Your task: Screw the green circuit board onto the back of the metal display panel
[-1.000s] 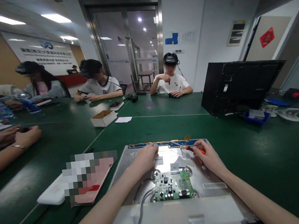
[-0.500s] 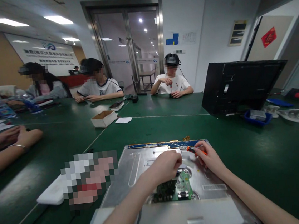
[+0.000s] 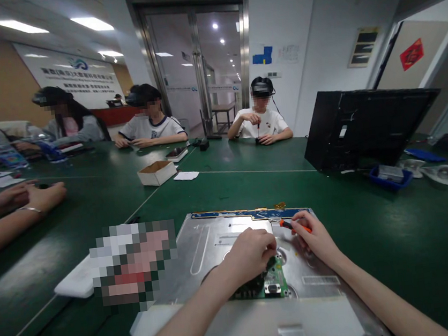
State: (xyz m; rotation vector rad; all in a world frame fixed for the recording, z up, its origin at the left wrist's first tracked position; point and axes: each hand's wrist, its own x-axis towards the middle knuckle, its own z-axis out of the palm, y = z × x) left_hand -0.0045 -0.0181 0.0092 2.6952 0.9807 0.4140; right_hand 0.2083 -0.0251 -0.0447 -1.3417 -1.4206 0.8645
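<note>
Gripping a screwdriver in the right hand, shaft angled left at the blue strip board on the panel's far edge; can't tell if the tip touches. Left hand is apart from it but near, fingers bunched over the green circuit board; can't see whether it holds anything. Board sits mid-panel on the metal panel, lying on the desk. Main risk, I'd say: the tip skids under push and scratches the strip or nicks the orange piece just past it. Left hand also covers much of the green board, so a blind tug could strain a part. Beyond: open box, black housing off right
</note>
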